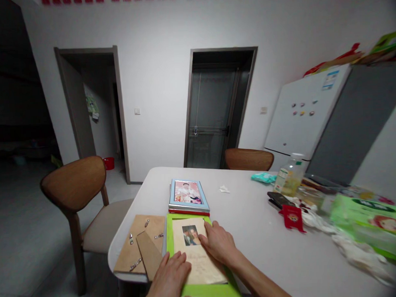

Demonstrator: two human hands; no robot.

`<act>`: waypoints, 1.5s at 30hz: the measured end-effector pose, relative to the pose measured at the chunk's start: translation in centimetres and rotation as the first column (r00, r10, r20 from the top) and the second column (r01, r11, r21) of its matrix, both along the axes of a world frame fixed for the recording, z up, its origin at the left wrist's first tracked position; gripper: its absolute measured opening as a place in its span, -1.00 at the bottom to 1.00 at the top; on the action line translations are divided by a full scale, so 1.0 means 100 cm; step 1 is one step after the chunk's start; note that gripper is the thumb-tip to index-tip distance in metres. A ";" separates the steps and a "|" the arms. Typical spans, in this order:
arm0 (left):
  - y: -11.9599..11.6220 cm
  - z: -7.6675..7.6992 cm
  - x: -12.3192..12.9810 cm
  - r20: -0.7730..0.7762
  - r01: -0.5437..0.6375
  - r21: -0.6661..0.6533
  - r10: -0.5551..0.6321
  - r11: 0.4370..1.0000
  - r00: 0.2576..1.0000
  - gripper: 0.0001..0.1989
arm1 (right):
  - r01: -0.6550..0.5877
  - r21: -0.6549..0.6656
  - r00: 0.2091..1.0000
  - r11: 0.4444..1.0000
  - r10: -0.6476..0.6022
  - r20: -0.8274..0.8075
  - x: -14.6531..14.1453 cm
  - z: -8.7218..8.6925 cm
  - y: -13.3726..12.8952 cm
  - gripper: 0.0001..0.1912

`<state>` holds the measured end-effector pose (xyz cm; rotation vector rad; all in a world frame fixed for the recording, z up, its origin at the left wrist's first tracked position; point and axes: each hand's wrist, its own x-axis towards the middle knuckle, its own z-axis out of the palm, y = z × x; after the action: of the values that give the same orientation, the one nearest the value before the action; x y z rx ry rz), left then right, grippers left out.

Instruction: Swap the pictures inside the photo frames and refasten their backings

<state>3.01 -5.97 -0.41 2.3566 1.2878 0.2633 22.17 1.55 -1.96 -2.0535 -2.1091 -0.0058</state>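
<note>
Head view now, and the left hand (172,274) lies spread at the left edge of a cream sheet (198,266), the right hand (220,244) spread along its right side, the sheet lying within the green frame (209,291) on the white worktop (266,254), beside a brown board (125,250).

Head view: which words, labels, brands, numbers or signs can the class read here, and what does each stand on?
None can be read for certain.
Cream page: faint script below the picture, too blurred.
Bottle label: too small.
Red packet: mark too small.
Green soft pack: lettering in a dark oval, blurred.
Refrigerator sticker: too small.
</note>
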 end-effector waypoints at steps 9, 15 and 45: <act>-0.005 -0.002 -0.003 0.058 -0.004 0.043 0.002 0.999 0.998 -0.42 | -0.154 0.132 0.988 0.979 0.155 0.006 -0.007 -0.003 -0.016 -0.72; 0.009 -0.006 -0.058 0.346 -0.457 0.399 0.332 0.795 0.878 -0.52 | -0.277 0.101 0.953 0.956 0.287 -0.101 -0.025 0.009 -0.019 -0.67; 0.026 -0.034 -0.124 0.256 -0.383 0.428 0.296 0.819 0.920 -0.40 | -0.469 0.126 0.714 0.874 0.460 -0.528 -0.144 0.012 -0.032 -0.37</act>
<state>-9.37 -3.42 -3.82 2.3794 1.7037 0.9836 7.77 -1.68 -0.73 -1.2424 -2.1534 0.6022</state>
